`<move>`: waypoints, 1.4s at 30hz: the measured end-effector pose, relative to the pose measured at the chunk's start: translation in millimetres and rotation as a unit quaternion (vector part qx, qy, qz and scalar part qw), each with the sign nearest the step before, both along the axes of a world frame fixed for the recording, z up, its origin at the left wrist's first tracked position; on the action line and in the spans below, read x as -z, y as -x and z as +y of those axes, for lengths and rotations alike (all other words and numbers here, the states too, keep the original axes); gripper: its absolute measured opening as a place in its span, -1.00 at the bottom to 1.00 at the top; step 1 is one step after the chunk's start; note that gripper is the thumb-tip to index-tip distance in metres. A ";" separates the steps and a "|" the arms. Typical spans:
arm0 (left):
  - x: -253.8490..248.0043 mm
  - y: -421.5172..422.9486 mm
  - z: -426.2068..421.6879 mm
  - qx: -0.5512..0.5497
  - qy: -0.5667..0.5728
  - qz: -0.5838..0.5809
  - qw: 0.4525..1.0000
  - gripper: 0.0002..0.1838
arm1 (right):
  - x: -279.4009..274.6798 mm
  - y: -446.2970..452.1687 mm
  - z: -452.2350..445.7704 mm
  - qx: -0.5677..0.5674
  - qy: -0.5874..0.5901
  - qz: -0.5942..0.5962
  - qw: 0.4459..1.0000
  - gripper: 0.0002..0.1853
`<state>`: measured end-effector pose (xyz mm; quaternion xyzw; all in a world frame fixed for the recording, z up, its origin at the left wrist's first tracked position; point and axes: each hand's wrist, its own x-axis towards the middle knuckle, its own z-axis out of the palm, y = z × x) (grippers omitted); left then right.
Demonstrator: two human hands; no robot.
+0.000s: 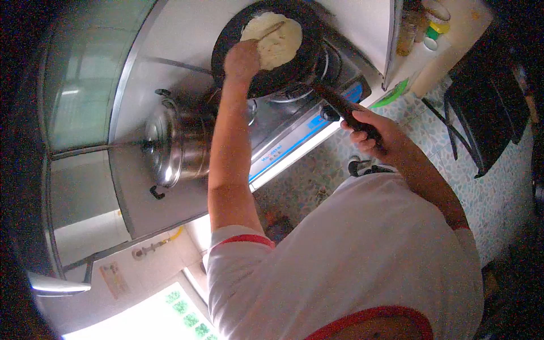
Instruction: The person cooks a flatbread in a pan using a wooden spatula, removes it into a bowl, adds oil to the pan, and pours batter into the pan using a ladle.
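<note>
A dark wok (224,42) sits over the gas stove, and a pale, round, flat pancake (283,48) lies inside it. My left hand (242,59) is closed around a thin, stick-like utensil (271,30) whose far end rests on or just over the pancake; its exact kind is not clear. My right hand (377,133) has its fingers wrapped round the wok's long dark handle (340,105), near the handle's end.
A lidded steel pot (190,144) with black handles stands left of my left forearm. The stove (283,141) has a knob (328,113) below the wok handle. Jars (406,37) line a counter at the upper right. A black folding chair-like object (476,119) stands on the patterned floor.
</note>
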<state>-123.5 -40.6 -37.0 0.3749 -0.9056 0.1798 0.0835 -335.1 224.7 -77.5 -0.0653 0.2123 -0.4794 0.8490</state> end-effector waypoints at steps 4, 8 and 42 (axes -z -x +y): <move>13.8 32.1 23.1 -0.046 -0.083 -0.046 0.994 -0.75 | 3.6 1.5 -0.2 -0.006 0.006 0.005 1.000 -0.59; 11.9 -11.4 49.8 -0.008 -0.142 -0.036 0.989 -0.72 | 2.9 1.2 0.1 -0.002 -0.003 -0.020 1.000 -0.59; -30.8 -32.9 109.3 -0.010 -0.113 -0.148 0.982 -0.79 | 4.9 -0.6 -0.6 0.007 0.004 -0.019 1.000 -0.68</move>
